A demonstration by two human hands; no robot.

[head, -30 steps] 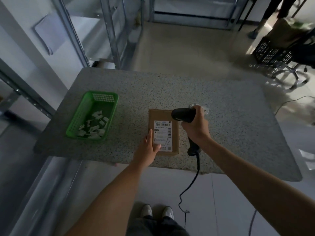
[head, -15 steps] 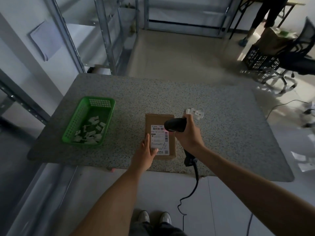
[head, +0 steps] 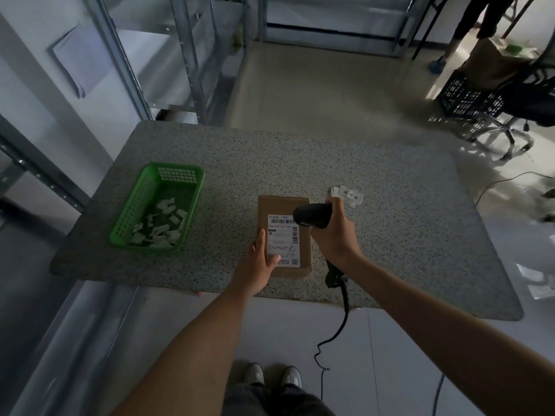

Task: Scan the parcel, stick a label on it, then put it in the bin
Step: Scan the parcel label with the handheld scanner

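The parcel [head: 284, 235] is a small brown cardboard box lying flat near the front edge of the speckled table [head: 390, 205], its long side running away from me, with a white printed shipping label [head: 283, 240] stuck on top that carries barcodes and what looks like a QR code in its near right corner, though the print is too small to read. My black corded scanner [head: 312, 215] sits just above the box's far right corner, its head turned toward the label's top barcode. The loose white labels [head: 347, 194] lie just beyond it on the table, and the green slotted bin [head: 126, 217] stands well to the left of the parcel with white scraps in its bottom.
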